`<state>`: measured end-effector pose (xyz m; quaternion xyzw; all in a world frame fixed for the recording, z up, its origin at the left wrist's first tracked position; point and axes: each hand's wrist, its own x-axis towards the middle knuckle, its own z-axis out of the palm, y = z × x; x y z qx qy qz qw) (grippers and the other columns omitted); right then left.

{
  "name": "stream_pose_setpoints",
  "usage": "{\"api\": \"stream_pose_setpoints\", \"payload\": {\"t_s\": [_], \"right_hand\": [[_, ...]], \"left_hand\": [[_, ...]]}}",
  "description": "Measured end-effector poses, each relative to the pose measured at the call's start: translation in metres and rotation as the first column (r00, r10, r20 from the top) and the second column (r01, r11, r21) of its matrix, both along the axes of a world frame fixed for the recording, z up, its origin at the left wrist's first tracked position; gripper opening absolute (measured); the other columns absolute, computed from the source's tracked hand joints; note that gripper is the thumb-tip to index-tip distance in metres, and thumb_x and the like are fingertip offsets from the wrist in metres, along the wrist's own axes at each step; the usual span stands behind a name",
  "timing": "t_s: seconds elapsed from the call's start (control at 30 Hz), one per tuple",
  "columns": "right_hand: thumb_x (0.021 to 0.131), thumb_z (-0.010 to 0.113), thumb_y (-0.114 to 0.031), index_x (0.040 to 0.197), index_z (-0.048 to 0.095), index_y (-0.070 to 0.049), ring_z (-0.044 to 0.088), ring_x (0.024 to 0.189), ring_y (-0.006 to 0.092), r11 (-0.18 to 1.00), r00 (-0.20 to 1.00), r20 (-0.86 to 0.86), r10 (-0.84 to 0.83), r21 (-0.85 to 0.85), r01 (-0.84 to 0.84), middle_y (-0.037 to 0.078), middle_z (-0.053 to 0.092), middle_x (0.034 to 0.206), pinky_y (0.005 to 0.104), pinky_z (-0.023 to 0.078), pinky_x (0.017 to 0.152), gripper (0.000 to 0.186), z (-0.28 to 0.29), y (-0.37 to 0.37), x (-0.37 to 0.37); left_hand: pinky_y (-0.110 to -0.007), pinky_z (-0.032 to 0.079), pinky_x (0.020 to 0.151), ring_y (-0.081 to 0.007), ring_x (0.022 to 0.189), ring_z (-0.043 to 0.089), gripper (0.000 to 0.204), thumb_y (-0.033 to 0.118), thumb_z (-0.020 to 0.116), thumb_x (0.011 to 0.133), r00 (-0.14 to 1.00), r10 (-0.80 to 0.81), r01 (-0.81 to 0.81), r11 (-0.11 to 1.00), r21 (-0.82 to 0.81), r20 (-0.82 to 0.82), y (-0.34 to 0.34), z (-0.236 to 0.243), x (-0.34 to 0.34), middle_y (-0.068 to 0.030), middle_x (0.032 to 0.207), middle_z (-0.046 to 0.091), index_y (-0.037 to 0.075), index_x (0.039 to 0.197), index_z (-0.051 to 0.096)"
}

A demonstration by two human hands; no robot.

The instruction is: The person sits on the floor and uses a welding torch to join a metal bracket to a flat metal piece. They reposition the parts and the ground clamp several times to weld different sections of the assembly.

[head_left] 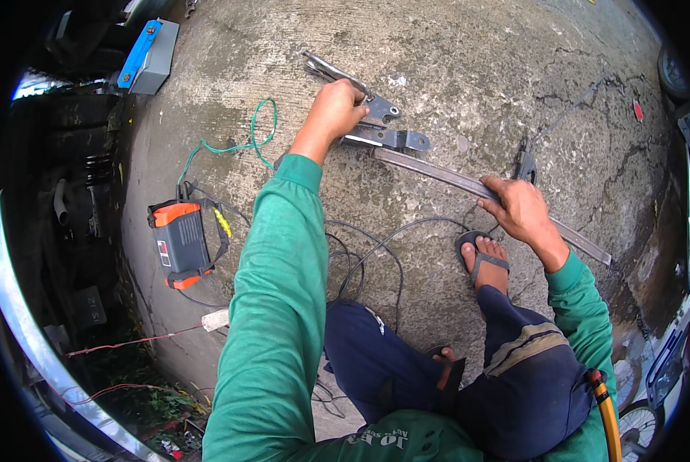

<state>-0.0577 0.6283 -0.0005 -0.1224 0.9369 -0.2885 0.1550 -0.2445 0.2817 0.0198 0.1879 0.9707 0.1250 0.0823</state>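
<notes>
My left hand (333,112) is closed on a grey metal bracket (381,108), with a holed plate at one end and a rod-like part reaching up and left. Part of it is hidden by my fingers. Just below lies a second dark metal bracket (395,138) with a holed tab. A long, narrow metal bar (433,171) slants from this bracket down to the right. My right hand (520,208) grips the bar around its middle, thumb and fingers on its upper side. Its far-right end (591,245) is close to the concrete.
An orange and grey welding machine (185,245) stands at left, with a green cable (241,146) and black cables. A dark electrode holder (525,163) lies beyond my right hand. A blue and grey box (151,60) sits far left. My sandalled foot (487,258) is under the bar.
</notes>
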Motion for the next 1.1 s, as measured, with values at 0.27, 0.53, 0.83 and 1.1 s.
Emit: {"api": "stream_pose_setpoints", "payload": {"t_s": [0.27,0.53,0.83,1.1], "right_hand": [[0.09,0.073,-0.033,0.118,0.071,-0.01,0.07,0.082,0.0411,0.999,1.0,-0.008,-0.006,-0.035,0.006,0.019,0.072,0.084,0.051,0.054,0.072,0.036,0.003,0.003,0.0],[0.087,0.077,-0.034,0.109,0.073,-0.005,0.069,0.073,0.0396,0.996,0.993,0.115,-0.01,-0.087,0.02,0.02,0.068,0.073,0.0477,0.051,0.066,0.037,0.009,-0.002,0.012],[0.1,0.065,-0.03,0.133,0.059,0.005,0.068,0.088,0.0188,0.627,0.943,0.306,-0.133,-0.711,0.319,0.012,0.073,0.105,0.0395,0.053,0.073,0.048,0.093,-0.036,-0.03],[0.095,0.068,-0.037,0.109,0.068,0.006,0.071,0.086,0.0425,0.974,0.993,-0.034,-0.112,-0.202,0.103,0.024,0.073,0.094,0.0488,0.055,0.078,0.045,0.054,-0.003,-0.042]], "left_hand": [[-0.046,0.055,0.092,-0.0387,0.101,0.07,0.031,0.021,0.082,0.079,1.0,0.013,-0.012,1.0,-0.022,0.017,0.002,0.0,0.0,-0.021,0.106,0.073,0.005,0.105,0.079],[-0.042,0.056,0.09,-0.0343,0.099,0.071,0.038,0.021,0.079,0.086,0.984,0.048,-0.032,0.995,0.096,-0.17,-0.013,0.004,0.015,-0.0182,0.109,0.073,-0.003,0.115,0.074],[-0.041,0.05,0.104,-0.0251,0.12,0.062,0.08,0.027,0.079,0.092,0.843,-0.026,-0.486,0.389,0.782,0.537,0.079,0.045,0.198,-0.0205,0.129,0.065,-0.002,0.155,0.039],[-0.02,0.035,0.049,-0.0037,0.057,0.041,0.023,0.025,0.064,0.104,0.72,0.428,-0.597,-0.018,0.802,0.546,0.005,0.059,0.211,0.005,0.071,0.048,0.002,0.107,0.062]]}}
